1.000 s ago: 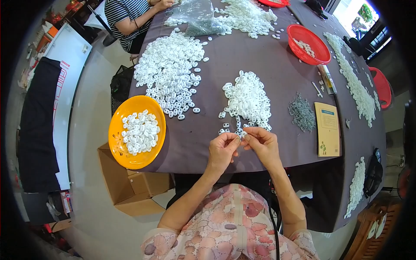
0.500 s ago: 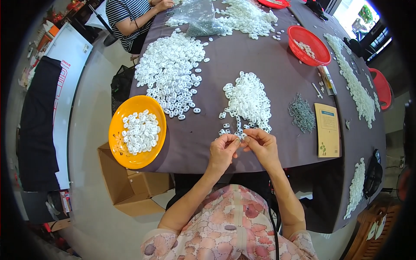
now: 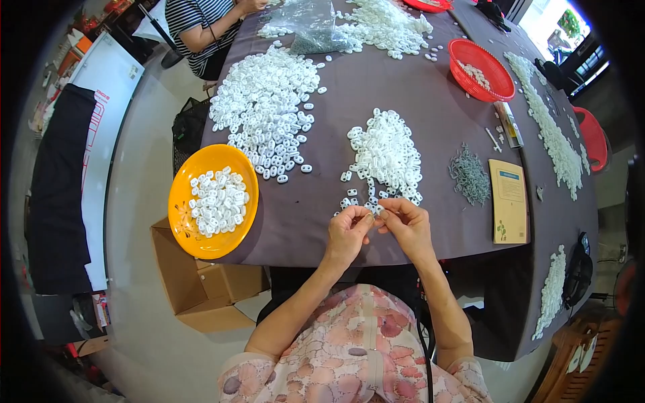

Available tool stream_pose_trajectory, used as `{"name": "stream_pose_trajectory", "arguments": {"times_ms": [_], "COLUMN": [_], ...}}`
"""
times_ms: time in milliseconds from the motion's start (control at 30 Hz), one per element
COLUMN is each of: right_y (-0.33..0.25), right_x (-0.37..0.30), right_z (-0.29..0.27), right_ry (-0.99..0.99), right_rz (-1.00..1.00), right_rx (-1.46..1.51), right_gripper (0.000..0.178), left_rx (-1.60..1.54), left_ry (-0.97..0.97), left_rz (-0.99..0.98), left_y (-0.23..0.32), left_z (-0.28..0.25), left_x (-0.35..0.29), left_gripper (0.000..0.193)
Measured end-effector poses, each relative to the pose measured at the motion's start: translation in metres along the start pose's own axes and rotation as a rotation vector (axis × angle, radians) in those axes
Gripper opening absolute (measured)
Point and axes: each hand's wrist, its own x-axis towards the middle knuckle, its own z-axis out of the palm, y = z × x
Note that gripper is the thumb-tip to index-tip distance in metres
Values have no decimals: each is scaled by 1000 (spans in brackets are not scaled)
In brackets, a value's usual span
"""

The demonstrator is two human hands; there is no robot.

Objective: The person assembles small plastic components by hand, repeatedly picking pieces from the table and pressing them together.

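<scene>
My left hand (image 3: 349, 232) and my right hand (image 3: 405, 225) meet at the table's near edge, thumbs and fingertips pinched close together. Between them shows a small white plastic piece (image 3: 377, 209), partly covered by the fingers; anything smaller held with it cannot be made out. Just beyond the fingertips lies a heap of white oval two-holed pieces (image 3: 385, 151), with several loose ones at its near left side. A pile of small grey parts (image 3: 469, 176) rests to the right of my right hand. On the left, an orange plate (image 3: 180, 195) holds more white pieces.
A larger white heap (image 3: 265, 101) spreads at the far left. A red basket (image 3: 508, 86), a yellow booklet (image 3: 508, 208) and a narrow box (image 3: 508, 125) sit to the right. Below the plate stands an open cardboard box (image 3: 176, 279). Another person (image 3: 201, 33) sits at the far left.
My hands stay pinched together in nearly the same spot. The whole view has shifted very slightly; nothing else visibly differs.
</scene>
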Motion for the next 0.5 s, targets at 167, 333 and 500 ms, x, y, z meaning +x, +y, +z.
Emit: {"name": "stream_pose_trajectory", "arguments": {"times_ms": [167,333,500], "right_y": [3,5,4], "right_x": [0,0,0], "right_z": [1,-1,-1], "right_ry": [5,-16,-15], "right_rz": [11,-12,11], "right_rx": [-11,-4,13], "right_gripper": [17,17,17], "left_rx": [-4,13,35], "left_ry": [8,8,0], "left_rz": [-10,-36,-17], "left_y": [-3,0,-3], "left_z": [-1,-1,-2], "left_x": [0,0,1], "left_gripper": [10,10,11]}}
